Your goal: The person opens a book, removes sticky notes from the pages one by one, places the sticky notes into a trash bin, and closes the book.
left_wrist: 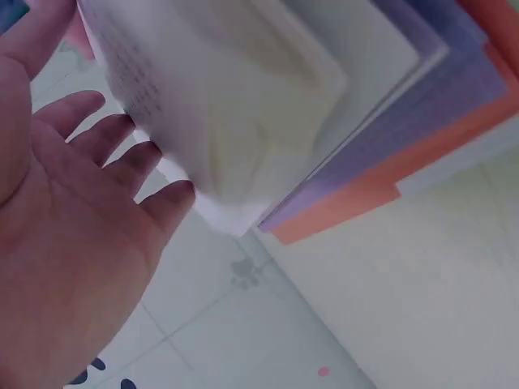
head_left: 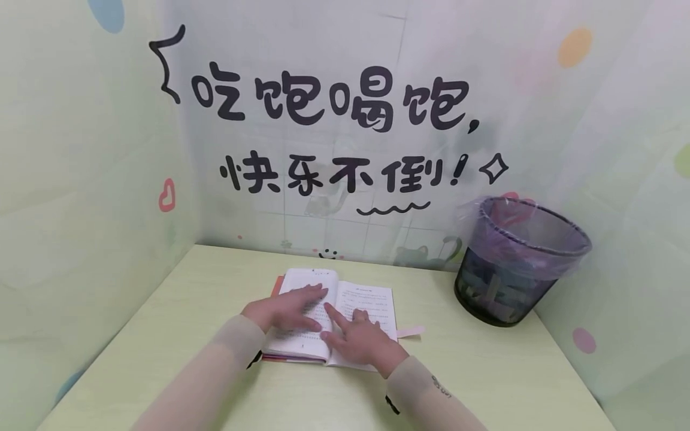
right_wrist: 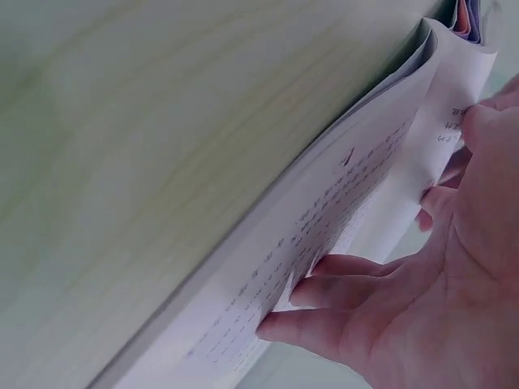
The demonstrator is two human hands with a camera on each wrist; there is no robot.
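Note:
An open book point(head_left: 372, 297) with printed white pages lies on the table, its spine running away from me. My left hand point(head_left: 291, 308) rests on the left page, fingers spread. In the left wrist view, its fingertips point(left_wrist: 166, 203) touch the page's side, and purple and orange layers show beneath the pages. My right hand point(head_left: 362, 338) lies over the right page near the centre fold, index finger extended towards the fold. The right wrist view shows its fingers point(right_wrist: 304, 327) against the printed page point(right_wrist: 332, 211). Both hands cover part of the text.
A pink strip point(head_left: 411, 332) sticks out from the book's right edge. At the back right of the pale wooden table point(head_left: 178, 335) stands a dark mesh waste bin point(head_left: 504, 293) with a purple plastic liner. Fabric walls with printed lettering surround the table's back and sides.

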